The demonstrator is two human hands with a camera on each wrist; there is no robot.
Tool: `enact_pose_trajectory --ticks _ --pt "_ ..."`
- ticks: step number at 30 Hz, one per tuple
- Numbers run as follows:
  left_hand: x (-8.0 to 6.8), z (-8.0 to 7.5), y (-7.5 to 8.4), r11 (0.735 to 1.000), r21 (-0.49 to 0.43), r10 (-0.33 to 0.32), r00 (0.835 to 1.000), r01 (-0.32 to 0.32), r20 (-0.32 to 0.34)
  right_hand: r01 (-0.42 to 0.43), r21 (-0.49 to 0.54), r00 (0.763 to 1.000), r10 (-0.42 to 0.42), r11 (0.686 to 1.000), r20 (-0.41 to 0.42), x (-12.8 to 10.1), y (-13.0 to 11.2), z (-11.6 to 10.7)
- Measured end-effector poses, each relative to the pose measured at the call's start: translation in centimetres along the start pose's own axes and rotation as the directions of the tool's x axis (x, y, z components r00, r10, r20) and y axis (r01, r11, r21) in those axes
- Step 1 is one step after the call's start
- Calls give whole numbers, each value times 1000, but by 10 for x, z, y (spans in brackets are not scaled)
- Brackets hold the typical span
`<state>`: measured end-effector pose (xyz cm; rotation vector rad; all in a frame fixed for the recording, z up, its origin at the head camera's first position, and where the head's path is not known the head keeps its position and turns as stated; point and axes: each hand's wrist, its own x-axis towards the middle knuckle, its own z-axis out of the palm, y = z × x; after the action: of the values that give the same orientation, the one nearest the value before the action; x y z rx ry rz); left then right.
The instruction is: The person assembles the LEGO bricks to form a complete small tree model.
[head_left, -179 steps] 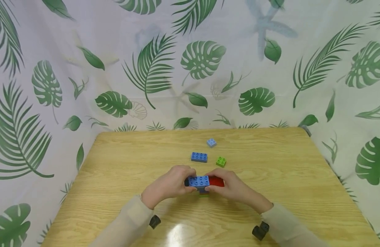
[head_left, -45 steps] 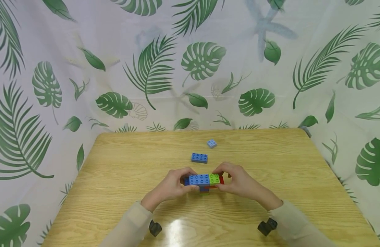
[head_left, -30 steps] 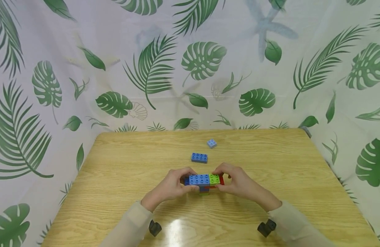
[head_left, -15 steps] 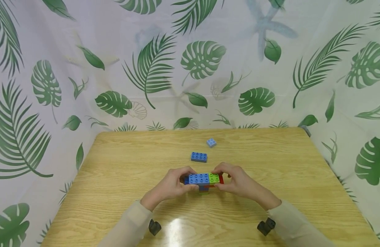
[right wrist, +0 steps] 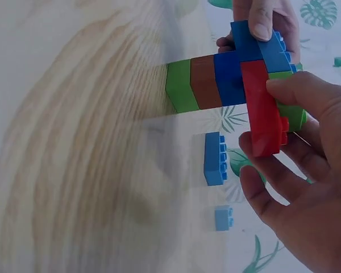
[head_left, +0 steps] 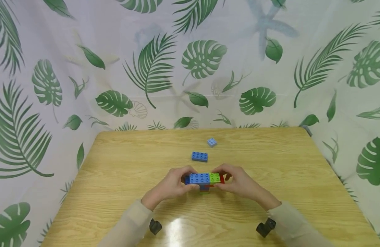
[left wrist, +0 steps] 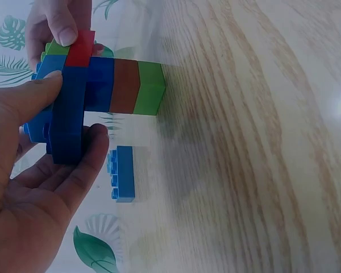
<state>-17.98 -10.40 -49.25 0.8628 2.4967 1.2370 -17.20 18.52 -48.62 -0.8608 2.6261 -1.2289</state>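
Note:
A T-shaped stack of building bricks point(head_left: 199, 178) stands upright on the table between the two hands. Its post is green, brown and blue point(right wrist: 227, 78); a dark blue brick point(left wrist: 68, 114) and a red brick point(right wrist: 260, 108) form the crossbar. On top sit a lighter blue brick and, at its right, a small green brick point(head_left: 215, 177). My left hand point(head_left: 169, 184) grips the blue end, thumb on the near side and fingers behind. At the red and green end my right hand point(head_left: 240, 183) holds the stack between thumb and fingers.
Behind the stack a loose blue brick point(head_left: 199, 156) lies on the wooden table point(head_left: 131, 151). Farther back is a small light blue brick point(head_left: 211, 142). A leaf-patterned cloth point(head_left: 165, 113) hangs behind and at both sides.
Six seconds ago the small green brick lay on the table behind the stack; now it is on the red brick beside the lighter blue one. Over the last second the hands have hardly moved.

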Motion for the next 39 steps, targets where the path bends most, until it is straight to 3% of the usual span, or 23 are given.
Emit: enact_pose_trajectory --ticks 6,17,20,22,27,33,39 --pt "1 -2 4 1000 15 -3 1000 3 12 -12 50 1000 12 999 -2 -2 3 5" --pt "4 -2 5 998 62 5 1000 -5 12 3 6 1000 -3 1000 -23 1 6 11" --pt "6 -3 3 999 37 -6 1000 5 12 -5 -11 1000 5 1000 -29 2 6 10" --pt "8 -4 0 999 -27 -16 1000 17 8 -12 -17 1000 11 1000 -27 3 6 9" --pt "20 -10 -14 984 -174 -53 996 40 -73 -26 -10 1000 26 1000 -5 4 6 7" --pt "39 -13 -33 988 -142 -84 976 57 -198 -51 -16 999 51 999 14 5 6 5" --pt "56 -10 -42 988 -117 -126 963 100 -238 -43 -30 999 43 999 17 5 6 4"
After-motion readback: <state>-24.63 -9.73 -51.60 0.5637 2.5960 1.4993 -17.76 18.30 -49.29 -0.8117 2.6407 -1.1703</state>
